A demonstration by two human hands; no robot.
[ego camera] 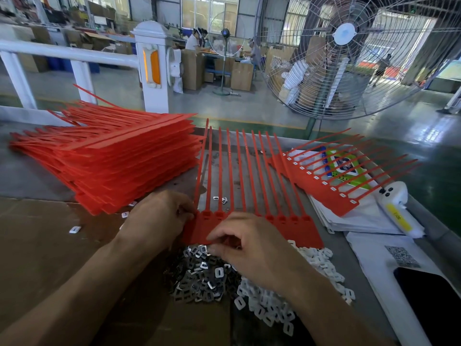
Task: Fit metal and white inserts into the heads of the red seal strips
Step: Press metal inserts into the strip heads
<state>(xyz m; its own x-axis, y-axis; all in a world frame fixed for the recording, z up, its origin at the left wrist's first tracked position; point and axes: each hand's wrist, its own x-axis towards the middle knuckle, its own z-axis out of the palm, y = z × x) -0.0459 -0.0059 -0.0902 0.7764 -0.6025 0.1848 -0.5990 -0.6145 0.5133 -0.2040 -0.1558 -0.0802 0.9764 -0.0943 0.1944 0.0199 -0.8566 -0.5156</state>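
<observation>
Factory bench (37,171): red seal strip sheet (294,228) lies centre. Left hand (159,216) pinches its left head end; right hand (252,243), fingers curled, picks at metal inserts (197,278) beside white inserts (269,305).

left hand (159,216) grips red plastic seal-strip comb (294,229) | right hand (252,242) over pile of small metal inserts (197,278) | white plastic inserts (269,308) beside

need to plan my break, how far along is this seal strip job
Done: one red comb-like sheet of seal strips lies aside on the right with white inserts in its heads. In hand: the left hand steadies another red sheet with open heads, while the right hand reaches where it meets the shiny metal inserts and white plastic inserts. Left: a tall stack of red sheets.
</observation>
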